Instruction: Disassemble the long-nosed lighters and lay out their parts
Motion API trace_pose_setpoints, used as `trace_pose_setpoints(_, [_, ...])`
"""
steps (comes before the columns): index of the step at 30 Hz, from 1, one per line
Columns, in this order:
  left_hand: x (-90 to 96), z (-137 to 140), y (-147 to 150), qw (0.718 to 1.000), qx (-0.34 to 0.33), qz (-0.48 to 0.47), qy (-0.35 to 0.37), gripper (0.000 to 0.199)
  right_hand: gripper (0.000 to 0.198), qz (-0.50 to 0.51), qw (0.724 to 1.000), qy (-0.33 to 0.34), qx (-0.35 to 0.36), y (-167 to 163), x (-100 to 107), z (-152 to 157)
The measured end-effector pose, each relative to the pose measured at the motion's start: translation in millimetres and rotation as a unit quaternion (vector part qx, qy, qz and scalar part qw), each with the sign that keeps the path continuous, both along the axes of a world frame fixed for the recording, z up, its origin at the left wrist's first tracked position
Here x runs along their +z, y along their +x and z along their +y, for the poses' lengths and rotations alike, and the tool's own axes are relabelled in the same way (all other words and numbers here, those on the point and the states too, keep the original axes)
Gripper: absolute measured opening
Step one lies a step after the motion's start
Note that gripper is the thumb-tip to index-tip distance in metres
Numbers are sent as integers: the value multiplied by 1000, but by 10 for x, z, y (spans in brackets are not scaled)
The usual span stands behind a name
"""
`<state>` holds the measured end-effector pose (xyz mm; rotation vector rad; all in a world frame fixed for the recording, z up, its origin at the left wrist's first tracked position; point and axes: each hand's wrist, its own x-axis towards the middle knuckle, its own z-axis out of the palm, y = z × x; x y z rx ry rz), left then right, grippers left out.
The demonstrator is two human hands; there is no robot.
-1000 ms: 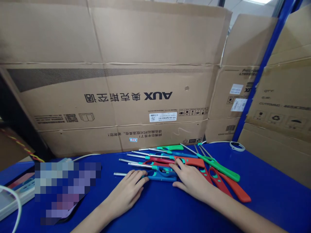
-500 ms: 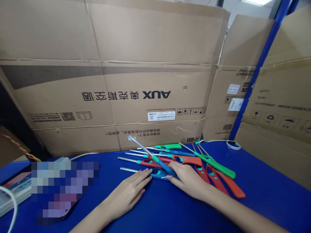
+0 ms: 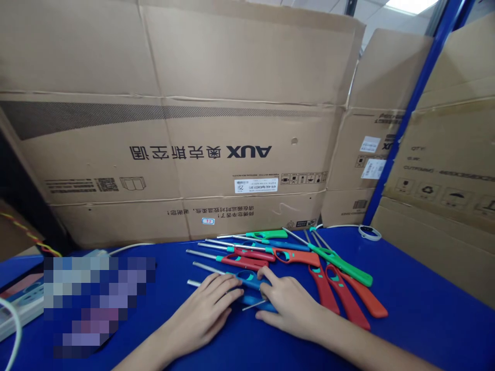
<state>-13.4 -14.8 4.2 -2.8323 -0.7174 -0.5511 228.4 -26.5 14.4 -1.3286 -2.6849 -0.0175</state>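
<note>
Two blue long-necked lighters lie side by side at the front of the pile, the upper lighter (image 3: 249, 279) above the lower lighter (image 3: 251, 299). My left hand (image 3: 204, 312) rests over their necks with its fingers stretched out and partly covering them. At the handle ends, my right hand (image 3: 290, 304) has its fingers bent, touching the upper blue lighter. A thin grey rod (image 3: 253, 305) sticks out from between its fingers; the rest of it is hidden. Just behind lie a red lighter (image 3: 245, 261) and an orange lighter (image 3: 299, 256).
Red lighters (image 3: 346, 299) and a green lighter (image 3: 348, 265) lie right of my right hand. A white band (image 3: 370, 233) sits at the back right. At left stand a power strip (image 3: 27, 309) and a blurred-out object (image 3: 104, 309). Cardboard (image 3: 201, 123) walls the back.
The blue lighter that my right hand held tilted up now lies on the table beside the other blue one. My right hand has lowered; my left hand has shifted slightly.
</note>
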Motion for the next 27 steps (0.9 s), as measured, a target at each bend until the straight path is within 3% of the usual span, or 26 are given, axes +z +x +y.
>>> trace_pose_setpoints(4, [69,24,12,995,-15,2,-99,29,40,59,998,-36,7,29,25,5])
trace_pose_setpoints(10, [69,11,14,993,-28,-13,-115,28,21,177,981,-76,37,179,88,167])
trace_pose_setpoints(12, [45,19,7,993,-25,-10,-118,30,27,177,983,-44,3,282,79,275])
trace_pose_setpoints(16, [27,29,-3,992,-25,-8,-127,32,44,94,987,16,-131,500,26,468])
trace_pose_setpoints(21, [38,33,-7,990,-24,-18,-141,36,48,106,983,19,-147,715,30,623])
trace_pose_setpoints(27, [18,56,-17,989,-13,2,-146,36,34,156,965,50,-205,1202,246,855])
